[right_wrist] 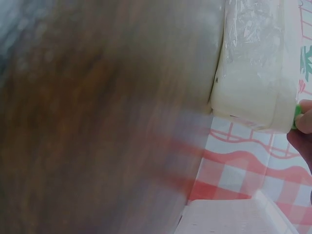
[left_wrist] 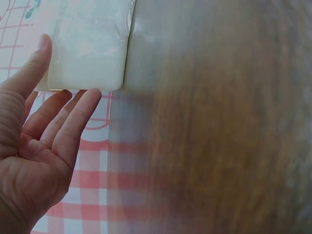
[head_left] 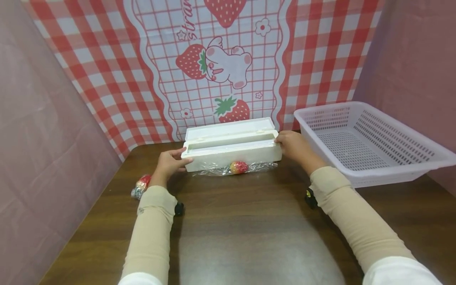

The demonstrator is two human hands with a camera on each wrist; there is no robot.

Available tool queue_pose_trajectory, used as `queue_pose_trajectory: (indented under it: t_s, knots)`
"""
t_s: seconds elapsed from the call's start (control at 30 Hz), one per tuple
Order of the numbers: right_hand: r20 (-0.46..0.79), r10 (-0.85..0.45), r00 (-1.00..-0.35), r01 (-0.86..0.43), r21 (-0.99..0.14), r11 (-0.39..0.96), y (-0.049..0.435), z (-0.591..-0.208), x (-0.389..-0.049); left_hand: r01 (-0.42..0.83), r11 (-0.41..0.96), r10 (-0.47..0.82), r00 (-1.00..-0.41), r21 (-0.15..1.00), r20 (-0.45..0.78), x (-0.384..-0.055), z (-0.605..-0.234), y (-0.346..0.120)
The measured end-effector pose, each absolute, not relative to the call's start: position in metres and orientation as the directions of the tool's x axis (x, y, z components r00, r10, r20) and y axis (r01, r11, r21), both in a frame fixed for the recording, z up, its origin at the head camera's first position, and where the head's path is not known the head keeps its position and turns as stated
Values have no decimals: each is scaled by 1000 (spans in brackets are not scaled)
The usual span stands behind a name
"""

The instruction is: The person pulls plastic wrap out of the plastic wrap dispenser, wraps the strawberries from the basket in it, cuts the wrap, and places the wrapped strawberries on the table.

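Note:
A long white cling film dispenser (head_left: pixel 233 154) lies near the back of the table, its lid (head_left: pixel 228 128) raised. Clear cling film (head_left: pixel 210 169) hangs over its front, and a red-and-yellow fruit (head_left: pixel 239 167) lies at the film. My left hand (head_left: pixel 168 163) touches the dispenser's left end; the left wrist view shows its thumb along the front face and fairly straight fingers at the end. At the other end, my right hand (head_left: pixel 293 144) pinches a small green tab (right_wrist: pixel 297 117), seen in the right wrist view. Much of this hand is outside that view.
Left of the left forearm lies another red-and-yellow fruit (head_left: pixel 143 183) in shiny wrap. A white perforated basket (head_left: pixel 377 174) stands to the right, close to the right hand. Behind the table hangs a red checked strawberry cloth (head_left: pixel 121 71).

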State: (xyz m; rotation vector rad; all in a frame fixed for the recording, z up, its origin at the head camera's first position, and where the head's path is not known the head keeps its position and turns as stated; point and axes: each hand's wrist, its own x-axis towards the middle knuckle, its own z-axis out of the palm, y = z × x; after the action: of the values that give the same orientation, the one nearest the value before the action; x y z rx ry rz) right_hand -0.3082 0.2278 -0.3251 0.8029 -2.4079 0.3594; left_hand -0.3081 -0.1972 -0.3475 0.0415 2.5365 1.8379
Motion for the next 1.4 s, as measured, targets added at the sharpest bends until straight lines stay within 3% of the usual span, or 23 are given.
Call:
queue_pose_trajectory:
  t_s: [0.33,0.5,0.67,0.83,1.0,1.4]
  knots:
    - [515,-448,-731,-525,-6,851,211,-306,-304,15,304,24,-1000,953,8,-314,-339,-197]
    - [485,-586,-649,-657,31,753,165,-305,-281,12,299,28,-1000,954,4,-315,-338,-197]
    - [287,-748,-598,-753,117,647,122,-315,-270,15,290,35,-999,957,5,-313,-338,-194]
    - [176,-752,-635,-730,181,659,105,-322,-278,5,281,28,-1000,960,-3,-312,-340,-195]
    - [115,-750,-652,-735,150,662,101,-328,-281,18,280,30,-999,960,10,-312,-343,-197]
    - [108,-802,-587,-788,150,597,108,-330,-246,-20,439,162,-981,898,-102,-309,-334,-212]
